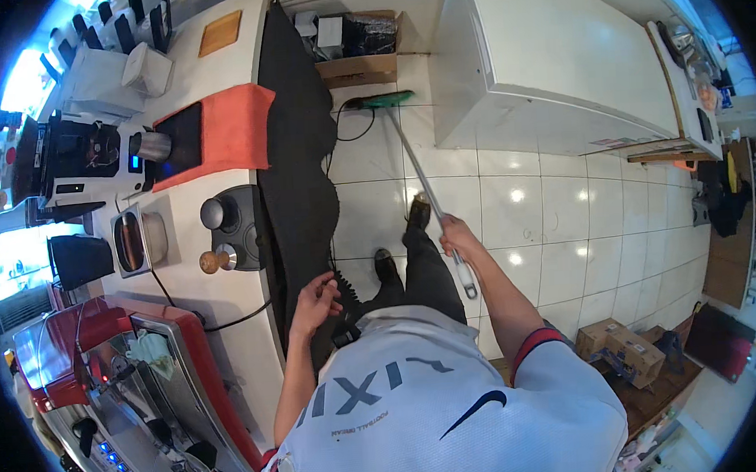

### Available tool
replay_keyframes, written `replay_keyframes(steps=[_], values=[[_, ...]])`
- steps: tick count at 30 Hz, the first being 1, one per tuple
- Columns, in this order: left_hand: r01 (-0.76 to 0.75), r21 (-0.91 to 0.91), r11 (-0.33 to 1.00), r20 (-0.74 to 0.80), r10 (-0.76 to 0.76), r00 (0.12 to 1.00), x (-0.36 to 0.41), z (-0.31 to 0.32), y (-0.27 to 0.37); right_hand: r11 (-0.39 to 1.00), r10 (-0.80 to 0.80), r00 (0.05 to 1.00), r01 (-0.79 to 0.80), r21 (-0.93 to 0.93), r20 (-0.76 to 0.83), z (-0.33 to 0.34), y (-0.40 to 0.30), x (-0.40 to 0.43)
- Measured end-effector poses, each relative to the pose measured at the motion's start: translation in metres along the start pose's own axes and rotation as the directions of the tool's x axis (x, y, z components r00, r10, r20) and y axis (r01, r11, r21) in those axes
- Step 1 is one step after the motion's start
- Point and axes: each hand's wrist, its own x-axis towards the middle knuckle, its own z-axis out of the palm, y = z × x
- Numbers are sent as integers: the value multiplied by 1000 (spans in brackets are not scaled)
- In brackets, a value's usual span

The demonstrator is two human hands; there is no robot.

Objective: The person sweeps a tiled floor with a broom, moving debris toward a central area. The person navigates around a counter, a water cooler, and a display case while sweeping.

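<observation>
A broom with a metal handle (pixel 415 157) slants across the tiled floor, my right hand (pixel 458 235) closed around it near its end. Its green head (pixel 384 100) lies on the floor just in front of a cardboard box (pixel 356 70), beside a thin dark cable loop. My left hand (pixel 317 303) holds nothing; its fingers are bent and somewhat apart, over the dark cloth (pixel 296 144) hanging along the counter's edge. A coiled black cord (pixel 347 287) runs close to that hand. Both my shoes are on the floor tiles.
On the white counter (pixel 185 227) at left stand a red espresso machine (pixel 185 348), a tamper (pixel 216 262) on a dark stand, a metal pitcher (pixel 152 146) and a red cloth (pixel 238 128). A white cabinet (pixel 567 53) is at upper right; cartons (pixel 621 351) are at lower right.
</observation>
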Motion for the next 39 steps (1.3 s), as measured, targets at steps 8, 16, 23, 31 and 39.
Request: replay_keyframes(steps=[8,16,23,31,39], values=[[139,151,979,-9,-139,990,-33,1,-32,979,-170,980,155,132,107,24,-55,172],[177,31,984,-43,-175,984,-37,2,-49,997,71,997,-71,4,-38,-62,77,69],[58,102,993,4,-58,998,-6,5,-23,978,190,976,-197,-62,-104,-50,120,-84],[-21,226,974,106,-3,994,11,10,-10,817,-276,959,199,-541,-64,-17,136,-55],[-101,158,982,268,56,962,30,20,-32,969,241,959,-246,-18,-153,-64,169,-91]])
